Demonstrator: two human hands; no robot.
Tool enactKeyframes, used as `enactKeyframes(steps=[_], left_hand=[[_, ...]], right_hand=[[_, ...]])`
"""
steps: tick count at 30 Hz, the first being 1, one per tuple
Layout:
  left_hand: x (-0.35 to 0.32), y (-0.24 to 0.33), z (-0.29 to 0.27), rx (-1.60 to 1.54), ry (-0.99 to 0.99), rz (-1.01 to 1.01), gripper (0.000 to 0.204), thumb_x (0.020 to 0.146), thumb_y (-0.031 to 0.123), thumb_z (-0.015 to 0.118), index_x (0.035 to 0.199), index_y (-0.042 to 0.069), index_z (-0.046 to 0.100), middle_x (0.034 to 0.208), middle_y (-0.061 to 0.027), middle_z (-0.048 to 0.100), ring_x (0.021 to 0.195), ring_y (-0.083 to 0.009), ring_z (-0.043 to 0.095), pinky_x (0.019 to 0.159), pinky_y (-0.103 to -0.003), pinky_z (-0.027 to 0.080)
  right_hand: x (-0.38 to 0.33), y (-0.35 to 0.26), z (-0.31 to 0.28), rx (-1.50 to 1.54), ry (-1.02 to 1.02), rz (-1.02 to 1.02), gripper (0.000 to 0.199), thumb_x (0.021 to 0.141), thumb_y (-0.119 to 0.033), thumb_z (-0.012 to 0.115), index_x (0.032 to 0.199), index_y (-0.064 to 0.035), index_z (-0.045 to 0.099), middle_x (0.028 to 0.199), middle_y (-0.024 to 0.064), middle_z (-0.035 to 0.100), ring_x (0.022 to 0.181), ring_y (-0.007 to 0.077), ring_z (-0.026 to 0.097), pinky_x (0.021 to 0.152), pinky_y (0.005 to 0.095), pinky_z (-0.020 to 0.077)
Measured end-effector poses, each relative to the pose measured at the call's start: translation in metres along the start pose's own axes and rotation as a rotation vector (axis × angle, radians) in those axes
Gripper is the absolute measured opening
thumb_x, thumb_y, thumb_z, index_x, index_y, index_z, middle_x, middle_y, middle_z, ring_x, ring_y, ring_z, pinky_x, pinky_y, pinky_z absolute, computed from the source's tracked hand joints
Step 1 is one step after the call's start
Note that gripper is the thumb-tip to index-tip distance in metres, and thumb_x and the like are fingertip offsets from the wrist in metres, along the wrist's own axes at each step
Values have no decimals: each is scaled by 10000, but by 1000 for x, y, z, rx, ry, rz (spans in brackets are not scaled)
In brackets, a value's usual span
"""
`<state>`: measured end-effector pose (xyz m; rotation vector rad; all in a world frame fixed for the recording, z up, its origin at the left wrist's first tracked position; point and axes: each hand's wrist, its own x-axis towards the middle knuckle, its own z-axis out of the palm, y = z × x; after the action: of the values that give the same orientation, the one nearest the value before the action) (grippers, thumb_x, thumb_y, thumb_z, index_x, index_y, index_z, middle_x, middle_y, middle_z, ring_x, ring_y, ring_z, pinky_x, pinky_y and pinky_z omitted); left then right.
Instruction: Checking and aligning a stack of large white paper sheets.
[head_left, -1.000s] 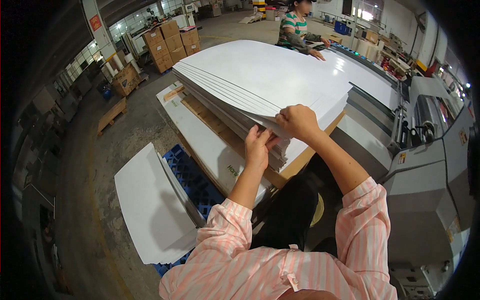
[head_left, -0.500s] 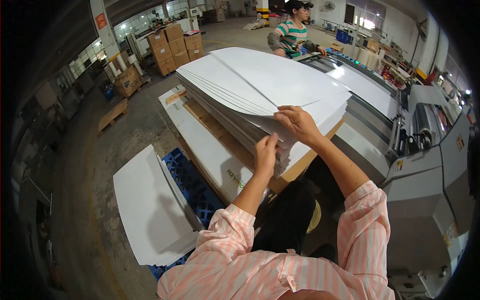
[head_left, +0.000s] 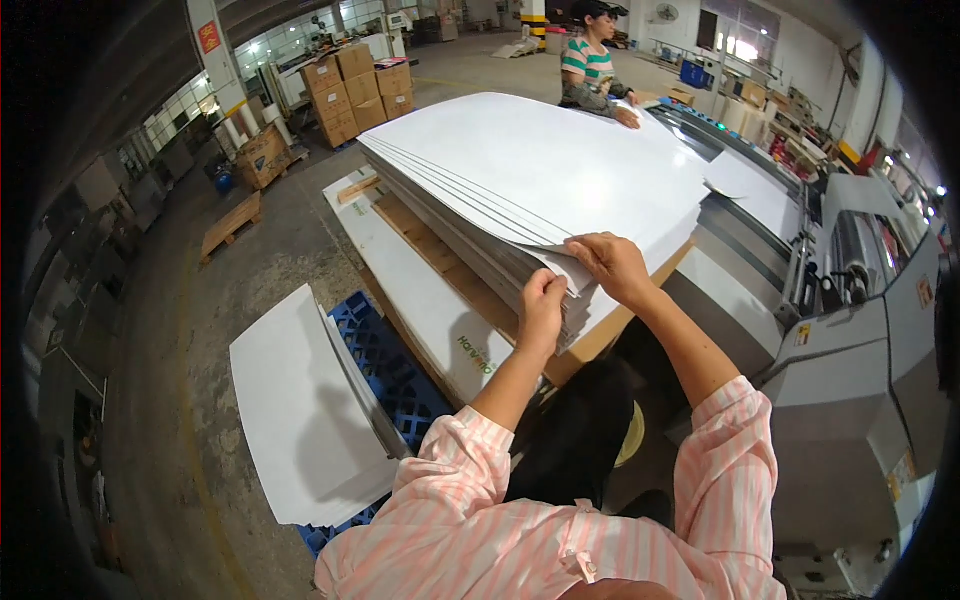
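A tall stack of large white sheets (head_left: pixel 530 165) fans out in steps along its left edge. At its near corner, my right hand (head_left: pixel 612 266) pinches the slightly lifted edge of the upper sheets between thumb and fingers. Just below and to the left, my left hand (head_left: pixel 541 312) is closed, its thumb and fingertips at the corners of sheets lower in the stack. How many sheets either hand holds is hidden.
A second pile of white sheets (head_left: pixel 300 400) lies on a blue plastic pallet (head_left: pixel 370 340) at left. A grey machine (head_left: pixel 840 350) stands at right. Across the stack, a co-worker in a striped shirt (head_left: pixel 590 65) has a hand at its far edge. Cardboard boxes (head_left: pixel 340 95) stand behind.
My right hand has moved slightly nearer and right; my left fingers have come to the sheet corners. The top sheet's loose edge has gone from mid-stack. The co-worker's hand has moved to the stack.
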<state>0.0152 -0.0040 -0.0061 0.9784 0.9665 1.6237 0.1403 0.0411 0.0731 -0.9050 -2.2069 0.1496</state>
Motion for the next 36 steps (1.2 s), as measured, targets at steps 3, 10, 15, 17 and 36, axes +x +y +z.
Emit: enactKeyframes(steps=[3,10,15,17,36], left_hand=[[1,-3,-4,-50,-2,22,108,849,98,517,749,58,506,718,23,501,668,-70,454,624,-215,385],[-4,9,-1,-93,-37,-27,104,850,96,523,758,51,512,720,27,488,673,-64,463,609,-214,399],[-9,17,5,-191,-23,-9,143,874,138,510,932,14,552,740,26,468,677,-56,470,643,-199,430],[-9,20,4,-256,25,-18,220,884,159,507,1027,0,558,770,16,485,691,-56,481,661,-198,443],[-1,16,0,-227,25,13,380,849,7,526,1224,38,474,837,-6,509,786,-88,525,690,-269,492]], right_hand=[[-1,-3,0,24,-68,92,246,857,-296,538,888,-86,663,814,103,637,766,286,576,658,377,459],[-8,5,4,-98,-80,-61,260,868,-299,515,896,-87,663,868,73,649,812,285,564,703,365,459],[-10,4,1,-82,-178,-16,284,870,-274,522,993,-46,640,990,104,631,910,268,559,768,364,456],[-12,-3,-4,-16,-119,-111,285,862,-258,534,1023,-42,627,993,111,628,916,267,554,770,359,455],[-6,-1,-4,75,21,45,185,834,-223,562,947,-100,643,806,97,631,755,280,578,657,372,456]])
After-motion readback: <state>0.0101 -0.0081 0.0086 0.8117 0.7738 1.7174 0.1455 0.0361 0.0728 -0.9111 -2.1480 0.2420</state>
